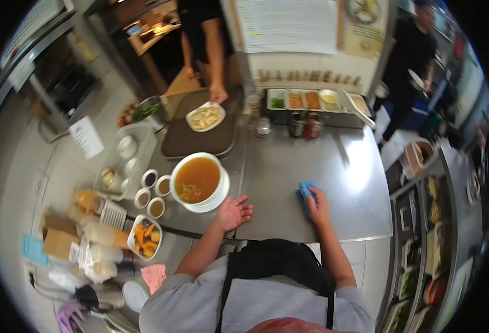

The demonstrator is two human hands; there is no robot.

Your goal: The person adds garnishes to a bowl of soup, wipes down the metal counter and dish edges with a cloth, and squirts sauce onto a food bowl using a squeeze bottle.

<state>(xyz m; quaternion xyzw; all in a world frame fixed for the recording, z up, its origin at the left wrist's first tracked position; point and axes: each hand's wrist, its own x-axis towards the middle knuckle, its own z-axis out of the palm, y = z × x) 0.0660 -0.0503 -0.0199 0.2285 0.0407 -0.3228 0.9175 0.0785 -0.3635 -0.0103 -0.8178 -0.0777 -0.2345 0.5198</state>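
Observation:
On the steel counter (333, 161), my right hand (317, 206) is closed on a crumpled blue cloth (306, 189). My left hand (234, 213) lies palm up with its fingers apart, holding nothing. Just beyond and left of it stands a white bowl of brown soup (199, 175) with green bits floating in it, on a white saucer (223, 186). Several small sauce cups (156, 207) sit left of the bowl. At the counter's far side, a co-worker's hand (218, 93) touches a white dish of pale food (206, 117) over a brown tray (194, 145).
A topping rack (314, 100) lines the back, with jars (305, 126) before it. A dish of orange and green vegetables (144, 237) is at left, near a grey basket (125, 161). Another person (408, 55) stands beyond the counter at right, near shelves (422, 233).

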